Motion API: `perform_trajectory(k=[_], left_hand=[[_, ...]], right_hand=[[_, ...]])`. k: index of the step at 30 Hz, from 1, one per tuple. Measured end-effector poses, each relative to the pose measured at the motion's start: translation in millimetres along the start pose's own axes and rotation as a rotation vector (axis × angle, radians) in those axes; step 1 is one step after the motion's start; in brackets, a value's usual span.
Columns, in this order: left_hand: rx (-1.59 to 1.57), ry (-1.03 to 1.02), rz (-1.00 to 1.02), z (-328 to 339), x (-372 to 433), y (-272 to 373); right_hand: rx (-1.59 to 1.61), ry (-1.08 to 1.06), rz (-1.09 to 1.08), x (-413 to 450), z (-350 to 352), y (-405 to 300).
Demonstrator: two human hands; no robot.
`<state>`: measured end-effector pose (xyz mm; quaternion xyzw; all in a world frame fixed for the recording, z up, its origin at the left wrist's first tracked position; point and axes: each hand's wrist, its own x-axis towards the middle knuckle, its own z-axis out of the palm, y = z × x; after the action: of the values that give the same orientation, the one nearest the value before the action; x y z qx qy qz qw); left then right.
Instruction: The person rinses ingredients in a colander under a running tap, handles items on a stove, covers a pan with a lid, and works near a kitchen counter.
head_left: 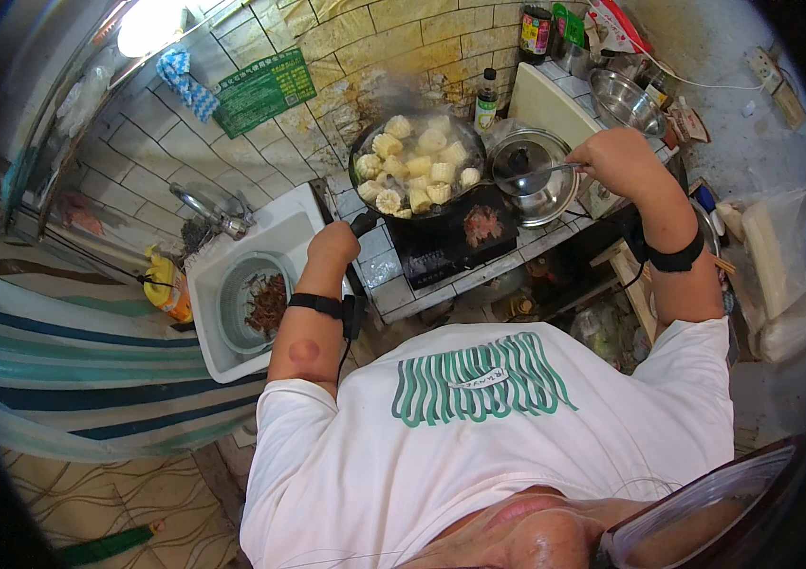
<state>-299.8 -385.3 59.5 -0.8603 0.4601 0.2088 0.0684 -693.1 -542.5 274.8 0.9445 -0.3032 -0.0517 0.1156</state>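
With my left hand I grip the black handle of a wok, which holds many corn cob pieces and gives off steam. My right hand is closed on the metal handle of a ladle, whose dark head is over a round steel lid or pan right of the wok. Whether the ladle touches it, I cannot tell. A reddish wet patch of food lies on the black induction cooktop in front of the wok.
On the left a white sink holds a pale green colander with reddish-brown food inside, below a faucet. A soy sauce-like bottle stands behind the lid. A cutting board and a steel bowl are at the back right.
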Motion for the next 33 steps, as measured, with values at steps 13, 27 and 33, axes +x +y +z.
perform_trajectory(k=[13, 27, 33], left_hand=[[-0.02, -0.014, 0.001, -6, -8, 3], [-0.011, -0.031, -0.02, -9, -8, 7], [-0.003, -0.034, -0.029, -4, -3, 5]], right_hand=[[-0.241, -0.124, -0.13, 49, 22, -53], [1.609, 0.394, 0.368, 56, 67, -45], [1.634, 0.203, 0.505, 51, 58, -35]])
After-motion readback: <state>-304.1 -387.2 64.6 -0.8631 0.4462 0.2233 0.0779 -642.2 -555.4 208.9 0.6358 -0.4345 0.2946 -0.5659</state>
